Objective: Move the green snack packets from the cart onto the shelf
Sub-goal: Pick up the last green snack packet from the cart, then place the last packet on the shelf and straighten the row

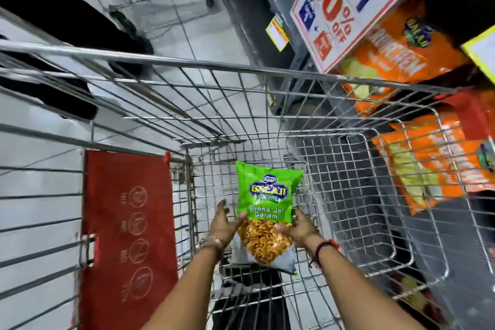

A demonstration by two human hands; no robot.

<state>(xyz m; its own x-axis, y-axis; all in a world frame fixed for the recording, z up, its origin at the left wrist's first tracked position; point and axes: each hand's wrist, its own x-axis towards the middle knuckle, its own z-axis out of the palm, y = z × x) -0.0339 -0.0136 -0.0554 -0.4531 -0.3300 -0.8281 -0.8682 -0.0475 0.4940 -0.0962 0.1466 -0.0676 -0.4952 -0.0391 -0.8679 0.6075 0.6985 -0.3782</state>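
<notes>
A green snack packet (269, 195) is held inside the wire cart (267, 75) between both hands; the left hand (223, 225) is pressed to its left edge, fingers half spread; the right hand (298, 226) is closed on its right edge; orange packets (396, 61) are seen on the shelf (270, 35) to the right.

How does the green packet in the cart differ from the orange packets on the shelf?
The green packet sits inside the wire cart, gripped at its lower sides by the left hand and right hand; the orange packets lie untouched on the shelf to the right. The green one is single; the orange ones are several, stacked on different levels. Both are printed snack bags picturing their contents.
</notes>
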